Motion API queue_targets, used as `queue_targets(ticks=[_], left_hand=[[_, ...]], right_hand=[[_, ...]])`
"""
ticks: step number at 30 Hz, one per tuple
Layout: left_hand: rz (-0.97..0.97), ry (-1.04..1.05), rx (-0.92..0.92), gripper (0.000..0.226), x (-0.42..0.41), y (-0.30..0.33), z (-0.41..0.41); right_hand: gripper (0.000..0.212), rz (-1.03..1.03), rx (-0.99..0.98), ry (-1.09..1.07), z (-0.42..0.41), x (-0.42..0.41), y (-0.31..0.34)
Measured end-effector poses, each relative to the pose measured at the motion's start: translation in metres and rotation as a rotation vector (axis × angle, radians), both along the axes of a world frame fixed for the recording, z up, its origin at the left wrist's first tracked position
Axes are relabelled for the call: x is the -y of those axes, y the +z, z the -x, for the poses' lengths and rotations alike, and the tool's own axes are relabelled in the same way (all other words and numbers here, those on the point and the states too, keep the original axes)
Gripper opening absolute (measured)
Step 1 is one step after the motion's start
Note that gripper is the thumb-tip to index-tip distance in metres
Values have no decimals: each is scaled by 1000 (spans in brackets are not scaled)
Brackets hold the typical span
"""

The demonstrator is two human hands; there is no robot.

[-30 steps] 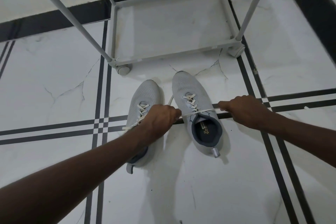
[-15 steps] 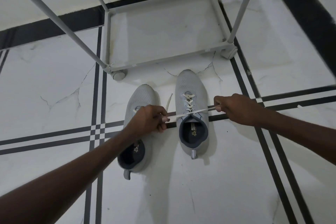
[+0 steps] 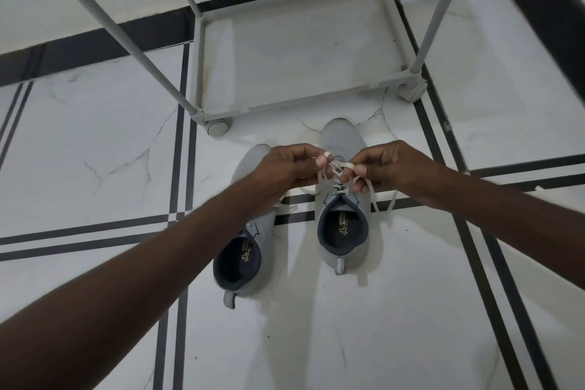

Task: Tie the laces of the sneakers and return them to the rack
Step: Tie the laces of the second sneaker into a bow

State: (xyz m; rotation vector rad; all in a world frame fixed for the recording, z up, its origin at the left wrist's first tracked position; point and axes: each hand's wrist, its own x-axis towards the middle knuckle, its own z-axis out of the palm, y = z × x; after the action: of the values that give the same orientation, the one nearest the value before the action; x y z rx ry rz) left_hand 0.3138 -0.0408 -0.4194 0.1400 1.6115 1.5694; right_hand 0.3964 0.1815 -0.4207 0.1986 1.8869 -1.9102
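Two grey sneakers with dark blue linings stand side by side on the floor, toes toward the rack. Above the right sneaker (image 3: 343, 231) both hands meet over its white laces (image 3: 335, 169). My left hand (image 3: 285, 168) pinches one lace strand between thumb and fingers. My right hand (image 3: 386, 165) pinches the other strand, and a loose lace end hangs down beside the shoe. The left sneaker (image 3: 243, 256) lies partly under my left forearm, its laces mostly hidden.
A light grey shoe rack (image 3: 294, 104) with thin poles and small wheels stands just beyond the sneakers, its bottom shelf bare. The floor (image 3: 95, 168) is white marble tile with black stripes. A black skirting band runs along the wall behind.
Both hands have come together from pulling the lace taut sideways and now hold the strands close over the right sneaker's tongue. The view has tilted slightly.
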Motion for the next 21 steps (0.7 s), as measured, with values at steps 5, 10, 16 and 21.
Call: queue_targets(ticks=[5, 10, 16, 21], left_hand=[[210, 190, -96, 22, -17, -14, -2], [224, 120, -5, 20, -25, -26, -1], [171, 40, 35, 25, -25, -27, 7], [208, 114, 40, 11, -29, -33, 4]], right_hand=[[12, -118, -83, -241, 1, 21, -7], [17, -291, -180, -151, 0, 33, -8], [34, -452, -246, -29, -2, 36, -7], [34, -464, -256, -60, 3, 37, -8]])
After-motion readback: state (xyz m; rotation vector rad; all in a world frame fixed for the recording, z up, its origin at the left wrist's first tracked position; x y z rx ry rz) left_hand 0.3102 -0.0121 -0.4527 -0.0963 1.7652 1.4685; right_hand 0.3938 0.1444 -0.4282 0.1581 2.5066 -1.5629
